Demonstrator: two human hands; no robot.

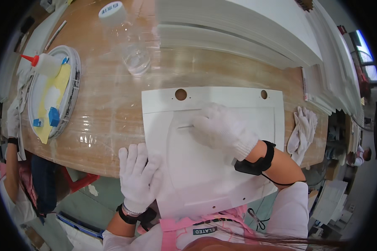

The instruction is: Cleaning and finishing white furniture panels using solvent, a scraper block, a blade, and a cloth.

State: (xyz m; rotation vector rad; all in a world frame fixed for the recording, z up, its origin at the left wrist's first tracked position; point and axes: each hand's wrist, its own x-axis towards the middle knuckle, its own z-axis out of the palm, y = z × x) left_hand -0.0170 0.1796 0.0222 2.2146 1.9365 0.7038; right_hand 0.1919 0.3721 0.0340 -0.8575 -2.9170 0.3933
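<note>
Where the white card panel [205,167] overhangs the table's [109,113] near edge, your left hand [139,178] lies flat on its left margin, fingers spread; your right hand [222,130], fingers curled, presses mid-sheet. Likely light, stiff, crease-prone: grip edges.

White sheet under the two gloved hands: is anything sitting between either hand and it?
Nothing visible. The left hand lies flat on the white sheet's left edge, and the right hand presses directly on its upper middle.

Card sheet [213,167] mid-table — bottle [130,46] behind, dish [73,83] left, gloves [303,125] right.
</note>
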